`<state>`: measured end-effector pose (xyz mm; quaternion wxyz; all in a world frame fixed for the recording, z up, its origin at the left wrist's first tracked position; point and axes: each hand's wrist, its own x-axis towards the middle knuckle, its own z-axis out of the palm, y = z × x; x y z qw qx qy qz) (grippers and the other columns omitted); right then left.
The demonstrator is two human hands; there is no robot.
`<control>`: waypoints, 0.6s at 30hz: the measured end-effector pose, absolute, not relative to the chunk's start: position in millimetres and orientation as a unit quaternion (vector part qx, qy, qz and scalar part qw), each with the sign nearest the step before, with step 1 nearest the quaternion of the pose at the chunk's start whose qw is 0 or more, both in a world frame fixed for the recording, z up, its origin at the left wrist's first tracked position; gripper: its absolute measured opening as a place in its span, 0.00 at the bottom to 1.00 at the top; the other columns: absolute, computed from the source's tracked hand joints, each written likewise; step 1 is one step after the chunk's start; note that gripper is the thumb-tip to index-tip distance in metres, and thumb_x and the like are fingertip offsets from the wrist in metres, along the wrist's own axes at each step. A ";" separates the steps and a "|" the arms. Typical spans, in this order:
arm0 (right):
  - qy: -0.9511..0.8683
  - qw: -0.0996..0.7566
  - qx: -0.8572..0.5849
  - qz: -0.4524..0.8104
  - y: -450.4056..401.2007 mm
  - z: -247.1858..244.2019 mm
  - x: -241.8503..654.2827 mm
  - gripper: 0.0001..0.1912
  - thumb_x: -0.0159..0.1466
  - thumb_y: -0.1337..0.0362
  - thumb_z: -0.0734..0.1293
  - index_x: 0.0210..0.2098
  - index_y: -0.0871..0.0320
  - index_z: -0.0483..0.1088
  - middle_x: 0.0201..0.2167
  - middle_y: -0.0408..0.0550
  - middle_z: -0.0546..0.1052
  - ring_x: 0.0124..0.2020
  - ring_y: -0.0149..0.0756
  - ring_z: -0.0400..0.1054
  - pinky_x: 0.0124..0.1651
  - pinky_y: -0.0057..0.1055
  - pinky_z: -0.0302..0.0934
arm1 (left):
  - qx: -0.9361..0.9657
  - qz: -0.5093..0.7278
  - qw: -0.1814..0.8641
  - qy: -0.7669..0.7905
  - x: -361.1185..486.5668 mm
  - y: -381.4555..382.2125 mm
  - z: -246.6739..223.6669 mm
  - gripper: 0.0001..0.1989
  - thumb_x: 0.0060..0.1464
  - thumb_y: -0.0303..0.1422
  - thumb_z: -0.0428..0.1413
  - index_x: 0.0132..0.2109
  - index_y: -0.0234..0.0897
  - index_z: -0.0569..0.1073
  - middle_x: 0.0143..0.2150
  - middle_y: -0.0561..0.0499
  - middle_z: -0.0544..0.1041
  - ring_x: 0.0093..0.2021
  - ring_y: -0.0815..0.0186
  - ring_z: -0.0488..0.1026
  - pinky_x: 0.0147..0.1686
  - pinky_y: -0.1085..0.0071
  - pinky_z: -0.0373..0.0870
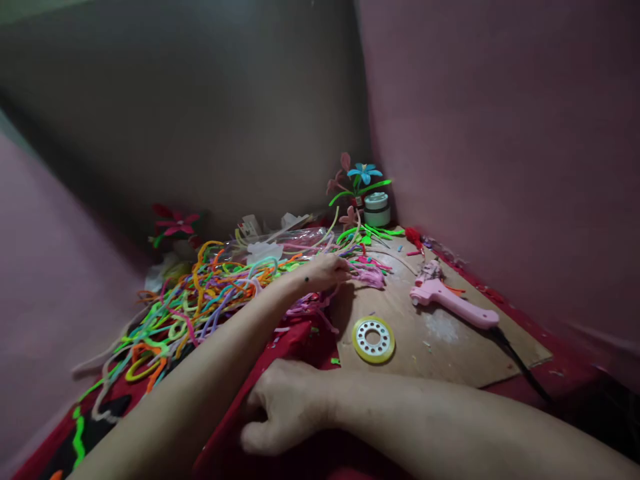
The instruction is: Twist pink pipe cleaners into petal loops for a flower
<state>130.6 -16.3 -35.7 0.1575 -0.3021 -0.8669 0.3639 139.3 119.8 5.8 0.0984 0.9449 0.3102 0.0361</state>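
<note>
My left hand point(327, 271) reaches out to the right end of a tangled pile of coloured pipe cleaners point(215, 293). Its fingers are curled, right beside a bunch of pink pipe cleaners point(370, 276); whatever lies between the fingertips is too small to make out. Closer to me, my right hand point(285, 403) hangs over the red cloth point(293, 343) with its fingers bent inward. Anything inside that hand is hidden. A yellow tape roll with a white core point(357, 341) lies flat on the brown board point(410, 347), just beyond my right forearm.
A pink glue gun point(463, 308) with a black cord point(523, 363) rests on the board. Behind stand a blue pipe-cleaner flower point(365, 174) and a pale round container point(377, 210). A red flower point(177, 224) is at the back left. Walls enclose the back and both sides.
</note>
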 end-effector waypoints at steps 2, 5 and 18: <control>-0.876 0.154 -0.292 0.350 -15.5 -34.5 130.6 0.11 0.51 0.55 0.58 0.24 0.56 0.66 0.19 0.39 0.63 0.22 0.28 0.55 0.23 0.22 0.49 | 0.936 0.083 0.062 0.336 141.1 126.9 3.6 0.09 0.47 0.29 0.53 0.34 0.36 0.77 0.30 0.49 0.75 0.30 0.65 0.69 0.31 0.73 0.62; -0.889 0.143 -0.282 0.332 -15.6 -33.3 130.1 0.12 0.52 0.55 0.57 0.23 0.55 0.65 0.18 0.39 0.61 0.21 0.28 0.53 0.22 0.24 0.48 | 0.916 0.151 0.027 0.370 134.6 127.3 3.0 0.12 0.50 0.29 0.50 0.38 0.33 0.76 0.37 0.44 0.75 0.36 0.62 0.70 0.36 0.70 0.63; -0.883 0.156 -0.284 0.338 -20.3 -38.2 129.7 0.11 0.52 0.57 0.58 0.23 0.57 0.66 0.20 0.40 0.66 0.21 0.27 0.56 0.22 0.22 0.50 | 0.949 0.151 0.041 0.272 126.3 95.5 -6.6 0.08 0.51 0.29 0.53 0.35 0.37 0.77 0.37 0.46 0.76 0.42 0.60 0.68 0.44 0.65 0.62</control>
